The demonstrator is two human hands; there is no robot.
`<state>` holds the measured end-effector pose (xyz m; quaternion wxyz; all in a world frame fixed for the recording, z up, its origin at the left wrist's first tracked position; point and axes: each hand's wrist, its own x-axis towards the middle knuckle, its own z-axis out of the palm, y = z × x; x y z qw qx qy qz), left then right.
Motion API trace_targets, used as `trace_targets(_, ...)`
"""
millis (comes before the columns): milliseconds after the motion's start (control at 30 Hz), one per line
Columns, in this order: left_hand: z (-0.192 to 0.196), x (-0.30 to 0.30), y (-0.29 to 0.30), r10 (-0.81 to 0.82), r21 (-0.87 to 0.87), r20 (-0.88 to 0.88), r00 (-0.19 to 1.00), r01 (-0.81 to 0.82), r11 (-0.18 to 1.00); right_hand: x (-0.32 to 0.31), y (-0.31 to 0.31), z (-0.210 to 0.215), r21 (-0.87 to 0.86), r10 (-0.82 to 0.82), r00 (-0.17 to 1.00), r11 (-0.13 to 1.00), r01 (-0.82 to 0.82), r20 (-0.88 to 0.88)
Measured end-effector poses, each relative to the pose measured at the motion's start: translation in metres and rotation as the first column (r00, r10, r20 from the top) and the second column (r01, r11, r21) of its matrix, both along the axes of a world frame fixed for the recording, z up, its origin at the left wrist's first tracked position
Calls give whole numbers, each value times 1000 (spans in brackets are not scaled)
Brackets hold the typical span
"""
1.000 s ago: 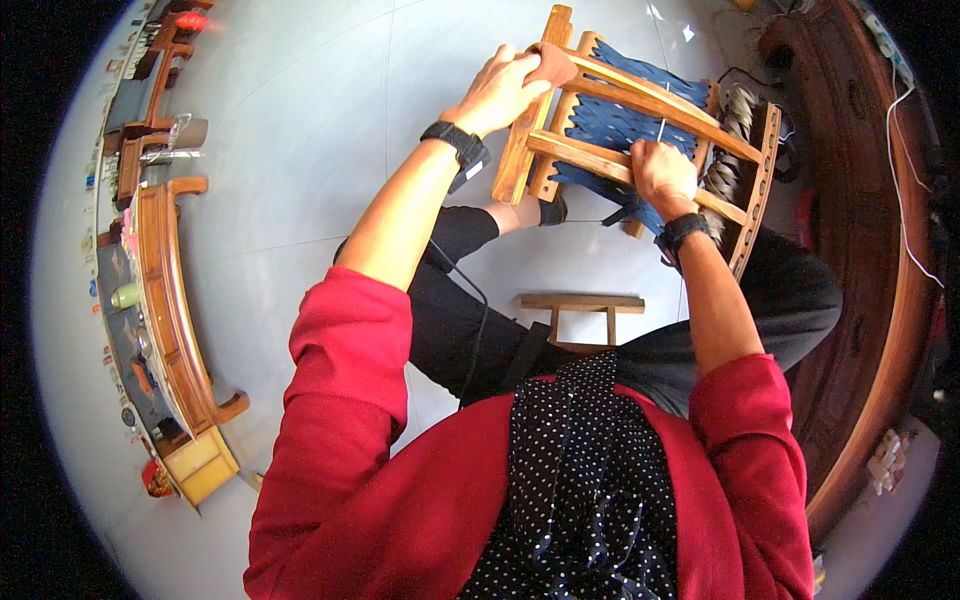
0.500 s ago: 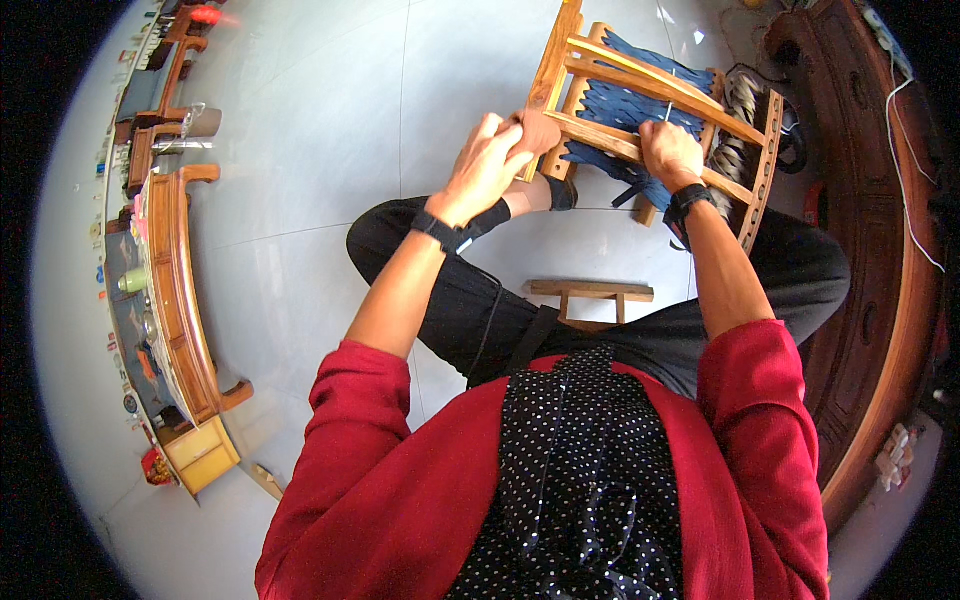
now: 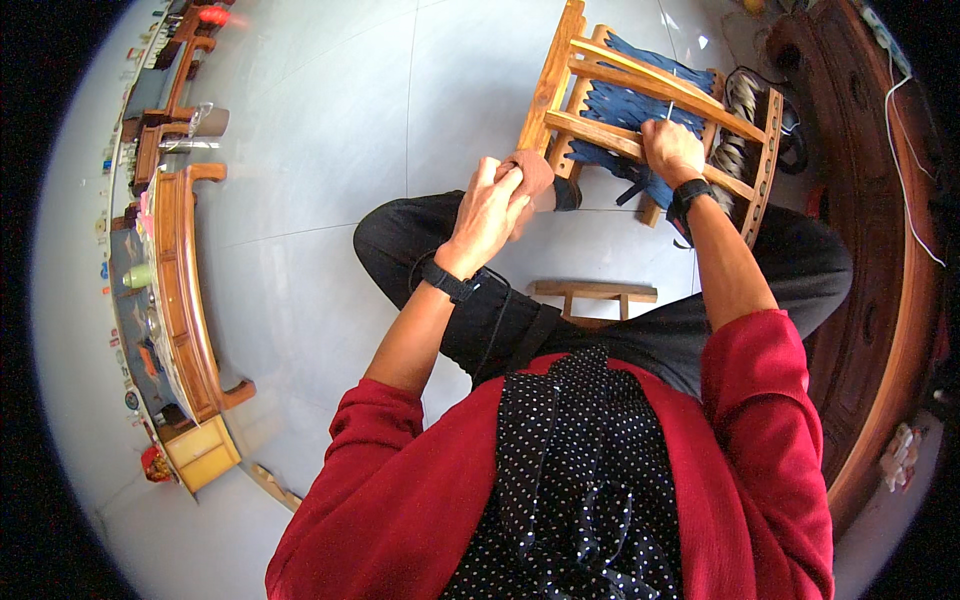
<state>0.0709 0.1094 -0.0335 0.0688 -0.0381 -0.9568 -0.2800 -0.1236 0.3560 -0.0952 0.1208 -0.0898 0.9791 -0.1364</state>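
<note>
A wooden folding stool with a woven blue strap seat lies tipped in front of me at the upper right. My right hand is closed around one of its wooden rails, near a thin metal rod. In my closed left hand is a folded reddish-brown piece of sandpaper. It sits at the near end of the stool's left crossbar; whether it touches the wood I cannot tell. My left fingertips are partly hidden behind the sandpaper.
Between my legs on the tiled floor stands a small wooden piece. A dark carved wooden cabinet runs along the right, with a white cable hanging beside it. Wooden furniture lines the left wall.
My left hand and the sandpaper have slid down toward me, from along the stool's left crossbar to its near end. My right hand keeps its grip on the rail.
</note>
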Motion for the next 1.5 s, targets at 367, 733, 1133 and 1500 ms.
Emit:
trace_targets(367,-14,53,25,-19,133,188,982,-6,991,1,0,2,-4,7,1000,1000,-7,-8)
trace_targets(733,1,23,47,147,231,60,987,-157,960,-2,34,9,-438,82,995,893,-100,-60)
trace_targets(1133,0,-80,70,326,-133,62,943,-316,939,31,180,-34,-725,-186,755,210,656,629)
trace_targets(1500,-44,-90,187,104,-266,44,994,-89,960,37,167,-20,-741,-287,744,145,656,603)
